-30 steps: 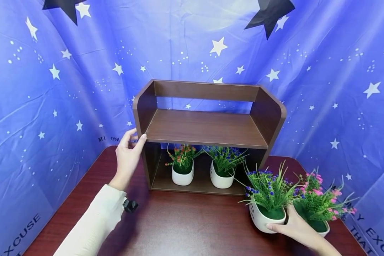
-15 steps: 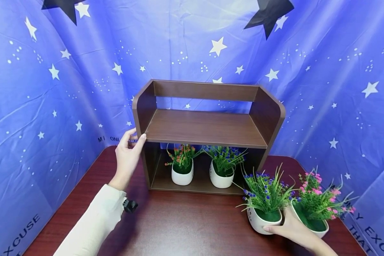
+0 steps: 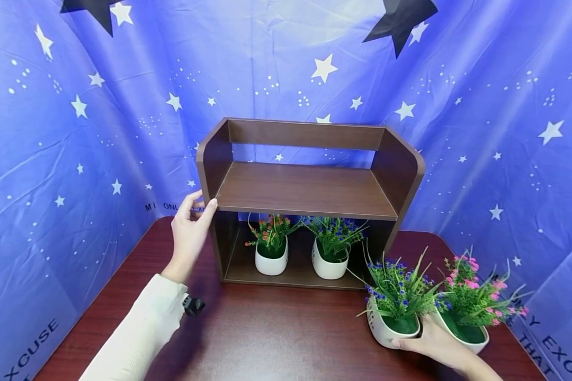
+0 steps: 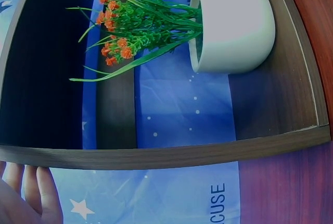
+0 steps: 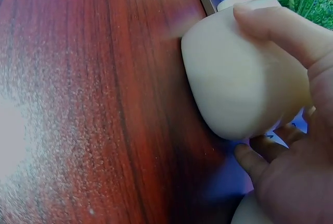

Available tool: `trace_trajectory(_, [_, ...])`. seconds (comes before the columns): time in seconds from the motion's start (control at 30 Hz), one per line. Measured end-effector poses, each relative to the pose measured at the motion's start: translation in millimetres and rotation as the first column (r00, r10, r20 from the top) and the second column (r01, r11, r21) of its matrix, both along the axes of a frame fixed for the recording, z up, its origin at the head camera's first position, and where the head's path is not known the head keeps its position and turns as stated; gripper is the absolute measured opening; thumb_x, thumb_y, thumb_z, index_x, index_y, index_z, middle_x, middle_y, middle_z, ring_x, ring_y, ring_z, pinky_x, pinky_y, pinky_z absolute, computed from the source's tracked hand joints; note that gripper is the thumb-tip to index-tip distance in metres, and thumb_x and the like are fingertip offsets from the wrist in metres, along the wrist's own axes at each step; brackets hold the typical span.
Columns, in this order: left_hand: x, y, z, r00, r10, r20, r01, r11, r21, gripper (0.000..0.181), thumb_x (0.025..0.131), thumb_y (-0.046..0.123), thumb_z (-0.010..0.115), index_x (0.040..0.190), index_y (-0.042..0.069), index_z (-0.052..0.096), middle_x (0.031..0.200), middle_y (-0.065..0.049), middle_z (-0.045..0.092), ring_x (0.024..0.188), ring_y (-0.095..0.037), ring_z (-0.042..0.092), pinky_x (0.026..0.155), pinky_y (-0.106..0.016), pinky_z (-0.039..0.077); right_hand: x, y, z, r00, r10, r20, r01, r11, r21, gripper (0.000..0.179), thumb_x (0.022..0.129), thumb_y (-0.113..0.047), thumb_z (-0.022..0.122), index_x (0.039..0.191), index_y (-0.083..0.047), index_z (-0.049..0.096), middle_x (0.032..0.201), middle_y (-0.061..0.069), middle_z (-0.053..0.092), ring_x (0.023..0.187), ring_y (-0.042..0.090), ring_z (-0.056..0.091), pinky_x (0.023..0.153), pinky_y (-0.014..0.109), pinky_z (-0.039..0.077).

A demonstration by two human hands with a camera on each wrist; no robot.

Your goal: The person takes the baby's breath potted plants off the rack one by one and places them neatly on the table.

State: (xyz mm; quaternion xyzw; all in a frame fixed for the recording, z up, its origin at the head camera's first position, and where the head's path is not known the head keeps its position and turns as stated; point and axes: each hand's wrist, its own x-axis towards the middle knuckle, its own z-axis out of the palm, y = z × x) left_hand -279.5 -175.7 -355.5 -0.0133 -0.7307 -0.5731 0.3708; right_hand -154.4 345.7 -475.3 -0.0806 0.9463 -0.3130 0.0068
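At the lower right of the head view, my right hand (image 3: 438, 341) holds a white pot (image 5: 234, 73) of blue-flowered artificial plant (image 3: 400, 288), thumb on its near side and fingers round the far side. The pot sits at the tabletop, upright. Just right of it stands a pink-flowered potted plant (image 3: 474, 296), partly behind my hand. My left hand (image 3: 190, 235) grips the left side panel of a brown two-tier shelf (image 3: 305, 188), with the thumb at its front edge; in the left wrist view the fingertips (image 4: 46, 182) lie against the panel's outer face.
On the shelf's lower tier stand an orange-flowered potted plant (image 3: 271, 256) and another blue-flowered one (image 3: 331, 259), both in white pots. The dark red table (image 3: 276, 333) extends in front. Blue star-patterned curtains (image 3: 138, 106) enclose the back and sides.
The right hand and its blue-flowered potted plant have shifted slightly left and down, then nearly stopped. More of the pink-flowered plant's pot shows. The left hand stays at the shelf.
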Motion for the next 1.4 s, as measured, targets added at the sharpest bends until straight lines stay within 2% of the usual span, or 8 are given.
trace_trajectory(0.33, [0.1,0.7,1.4,1.0,0.001,0.003,-0.001,1.0,-0.009,0.035,0.092,0.029,0.075,0.122,0.013,0.07,0.099,-0.006,0.068,0.077,-0.005,0.06,0.068,-0.018,0.047,-0.8,1.2,0.3,0.999,0.026,-0.034,-0.026,1.0,0.004,0.079,0.076,-0.036,0.087,0.133,0.008,0.053,0.125,0.02,0.06,0.113,0.022,0.056,0.086,0.027,0.049])
trace_trajectory(0.57, [0.9,0.0,1.7,1.0,-0.016,-0.008,0.017,1.0,0.017,0.035,0.091,0.029,0.076,0.122,0.014,0.07,0.097,-0.005,0.068,0.074,-0.005,0.061,0.065,-0.017,0.048,-2.8,6.2,12.8,0.972,-0.078,0.223,0.085,0.996,-0.023,0.082,0.088,-0.04,0.074,0.129,0.022,0.04,0.127,0.037,0.049,0.115,0.043,0.052,0.085,0.045,0.049])
trace_trajectory(0.73, [1.4,-0.2,1.5,1.0,-0.01,-0.008,0.01,1.0,0.005,0.037,0.091,0.031,0.076,0.123,0.013,0.07,0.097,-0.005,0.068,0.074,-0.004,0.06,0.065,-0.017,0.048,-1.3,5.9,18.8,0.972,-0.064,0.225,0.085,0.992,-0.088,0.076,0.091,-0.037,0.072,0.134,0.017,0.039,0.125,0.028,0.055,0.115,0.036,0.053,0.084,0.04,0.049])
trace_trajectory(0.87, [1.0,-0.3,0.5,1.0,-0.003,-0.004,0.003,1.0,0.001,0.037,0.091,0.031,0.076,0.123,0.013,0.07,0.098,-0.005,0.068,0.075,-0.005,0.06,0.066,-0.018,0.048,-1.9,4.9,25.0,0.971,-0.038,0.237,0.074,0.987,-0.144,0.046,0.092,-0.034,0.07,0.106,0.005,0.051,0.092,0.014,0.055,0.09,0.022,0.055,0.071,0.031,0.045])
trace_trajectory(1.0, [1.2,-0.2,-0.2,1.0,0.007,0.0,-0.007,1.0,-0.006,0.037,0.091,0.031,0.075,0.123,0.014,0.07,0.099,-0.005,0.068,0.076,-0.005,0.06,0.068,-0.018,0.047,-2.9,3.8,31.8,0.96,-0.039,0.279,0.092,0.979,-0.182,0.041,0.092,-0.033,0.07,0.079,-0.009,0.039,0.072,-0.001,0.03,0.065,0.011,0.034,0.057,0.028,0.033])
trace_trajectory(1.13, [1.9,0.2,-0.3,1.0,0.007,-0.001,-0.007,1.0,-0.012,0.037,0.092,0.032,0.074,0.124,0.013,0.07,0.1,-0.007,0.068,0.077,-0.005,0.059,0.069,-0.018,0.046,-0.9,2.4,36.7,0.982,-0.033,0.187,0.061,0.988,-0.143,0.053,0.094,-0.032,0.069,0.12,0.01,0.051,0.106,0.03,0.059,0.105,0.032,0.058,0.081,0.034,0.048])
trace_trajectory(1.23, [0.9,-0.1,-0.9,1.0,0.0,-0.004,0.0,1.0,-0.005,0.037,0.092,0.031,0.075,0.124,0.013,0.07,0.1,-0.007,0.068,0.077,-0.005,0.059,0.069,-0.018,0.046,-0.7,1.9,39.4,0.995,-0.024,0.098,0.036,0.992,-0.123,0.084,0.095,-0.031,0.069,0.149,0.015,0.023,0.147,0.039,0.035,0.134,0.047,0.036,0.099,0.044,0.043])
trace_trajectory(1.4, [-0.3,-0.1,-1.2,1.0,-0.008,-0.007,0.008,1.0,0.006,0.038,0.091,0.03,0.076,0.124,0.013,0.07,0.099,-0.006,0.067,0.076,-0.006,0.059,0.068,-0.019,0.047,-3.4,4.3,44.2,0.995,-0.039,0.088,0.06,0.964,-0.258,0.097,0.095,-0.025,0.069,0.16,-0.005,0.001,0.157,0.036,0.012,0.141,0.055,0.016,0.106,0.069,0.025])
